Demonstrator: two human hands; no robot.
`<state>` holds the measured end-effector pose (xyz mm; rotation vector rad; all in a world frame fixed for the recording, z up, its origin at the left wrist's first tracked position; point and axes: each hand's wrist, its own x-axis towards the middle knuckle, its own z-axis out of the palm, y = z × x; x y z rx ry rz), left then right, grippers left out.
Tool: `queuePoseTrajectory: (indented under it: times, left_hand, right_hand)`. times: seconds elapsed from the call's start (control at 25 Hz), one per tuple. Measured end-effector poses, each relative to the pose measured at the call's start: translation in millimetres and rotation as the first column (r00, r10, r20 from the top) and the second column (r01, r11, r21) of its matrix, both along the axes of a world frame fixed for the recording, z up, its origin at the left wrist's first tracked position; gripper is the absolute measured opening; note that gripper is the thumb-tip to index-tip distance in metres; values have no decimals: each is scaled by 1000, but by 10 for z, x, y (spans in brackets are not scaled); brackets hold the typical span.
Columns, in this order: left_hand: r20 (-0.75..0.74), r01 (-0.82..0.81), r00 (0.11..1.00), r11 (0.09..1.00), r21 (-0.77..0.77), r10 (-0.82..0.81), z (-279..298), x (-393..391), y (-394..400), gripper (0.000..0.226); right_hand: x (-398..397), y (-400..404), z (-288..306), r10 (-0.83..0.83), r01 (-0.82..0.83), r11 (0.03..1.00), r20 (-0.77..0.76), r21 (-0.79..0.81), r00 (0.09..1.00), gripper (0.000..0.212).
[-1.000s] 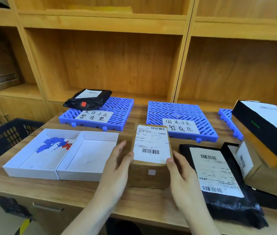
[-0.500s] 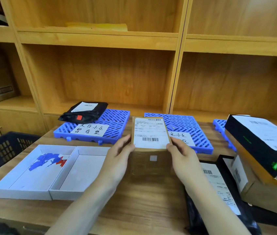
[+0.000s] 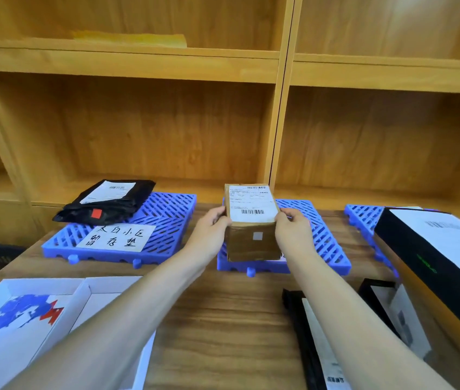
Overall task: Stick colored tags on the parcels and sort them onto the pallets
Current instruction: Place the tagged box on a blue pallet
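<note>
Overhead, a wooden shelving unit (image 3: pixel 144 130) fills the view from nine through twelve to three o'clock, its open bays rising behind the wooden table (image 3: pixel 223 319). At four o'clock a stack of parcels (image 3: pixel 434 266) sits on the table's right side, a black box with a white label on top of a brown one. At seven o'clock two white trays (image 3: pixel 62 311) lie side by side, the left one holding blue tags (image 3: pixel 17 308) and a red one. At ten o'clock the left blue pallet (image 3: pixel 167 226) lies flat with a handwritten paper sign (image 3: pixel 116 238) on its near half and a black bag parcel (image 3: pixel 107 202) on its far left corner; that bag bears a red tag (image 3: pixel 96 213) on its near face. The middle blue pallet (image 3: pixel 324 243) lies dead centre, slightly toward one o'clock, and a third blue pallet (image 3: pixel 364 218) shows at two o'clock, partly hidden by the stack. At five o'clock another black bag parcel (image 3: pixel 316 342) lies flat, label up. The brown cardboard box (image 3: pixel 251 243) stands on the middle pallet's near left part, shipping label on top and a small pale tag (image 3: pixel 257 235) on its near face. The left hand (image 3: pixel 212 226) grips the box's left upper edge, fingers curled on it; the right hand (image 3: pixel 293 229) clasps the right upper edge likewise.
</note>
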<state>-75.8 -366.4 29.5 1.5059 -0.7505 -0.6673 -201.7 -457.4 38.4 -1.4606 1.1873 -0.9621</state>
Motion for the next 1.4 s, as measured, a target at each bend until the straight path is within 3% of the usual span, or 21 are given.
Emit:
queuePoseTrajectory:
  times: [0.12,0.48,0.88,1.4]
  left_hand:
    - [63,6,998,999,45,-9,-134,207,-243,45]
    - [163,43,985,994,99,-58,-308,712,-810,50]
    - [248,57,965,989,137,-90,-331,809,-910,52]
    - [204,51,976,986,156,-82,-247,802,-877,51]
  right_hand:
    - [163,-222,-133,4,-6,999,31,51,999,28]
    - [568,-659,-215,14,-18,998,-54,-68,998,31]
    - [594,-739,-261,82,-104,983,-145,-150,986,35]
    - [654,-770,-213,113,-134,981,-153,-137,982,38]
